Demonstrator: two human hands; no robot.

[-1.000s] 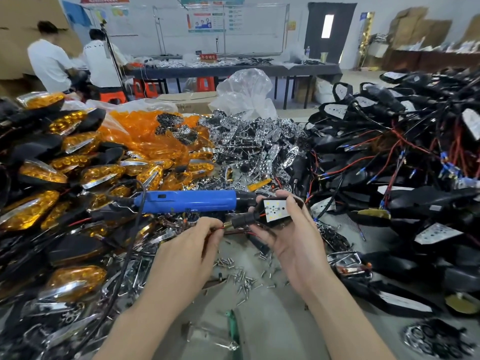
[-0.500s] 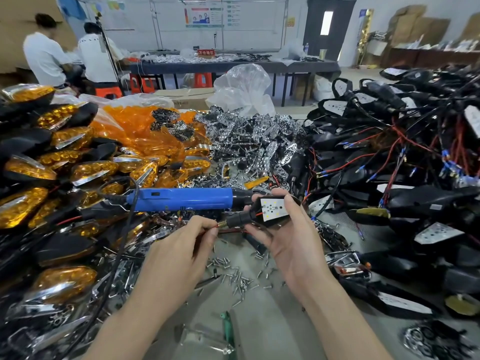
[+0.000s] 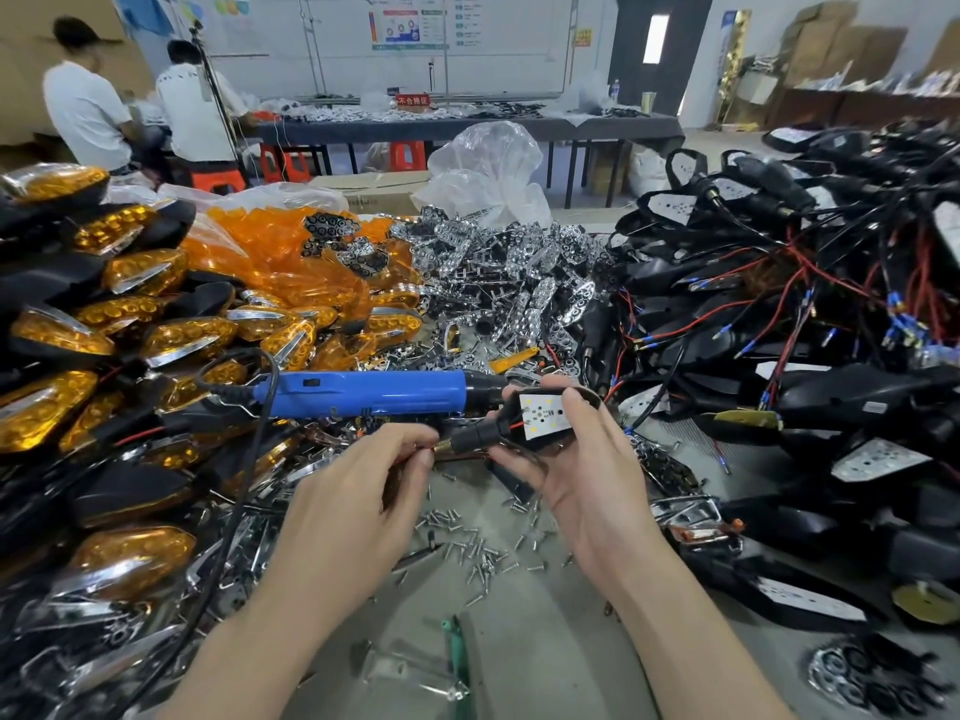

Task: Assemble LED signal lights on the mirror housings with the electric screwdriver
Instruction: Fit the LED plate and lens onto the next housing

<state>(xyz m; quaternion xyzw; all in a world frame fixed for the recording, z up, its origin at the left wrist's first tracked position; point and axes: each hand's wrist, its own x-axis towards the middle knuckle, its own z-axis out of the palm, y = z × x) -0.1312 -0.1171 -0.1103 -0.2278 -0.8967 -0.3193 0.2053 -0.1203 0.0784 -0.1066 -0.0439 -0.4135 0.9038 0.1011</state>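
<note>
Small assembly workshop, factory-floor type. Work table (image 3: pixel 519 641) buried in bulk parts: heap of amber signal lights (image 3: pixel 130 272) on the left, bag of orange lenses (image 3: pixel 291 262) beside it, pile of chrome reflectors (image 3: pixel 509 272) in the middle, black housings (image 3: pixel 779 304) with red and black wires stacked on the right. Loose screws (image 3: pixel 467 548) scattered on the bare grey top, blue corded electric screwdriver (image 3: pixel 363 394) lying across the parts. Behind: second long table (image 3: pixel 467 128) also covered in parts, two people in white shirts (image 3: pixel 88 111) by red stools (image 3: pixel 280 163), posters on a whiteboard (image 3: pixel 405 28), cardboard boxes (image 3: pixel 841 49) stacked against the far wall, dark door (image 3: pixel 631 49) at the back.
</note>
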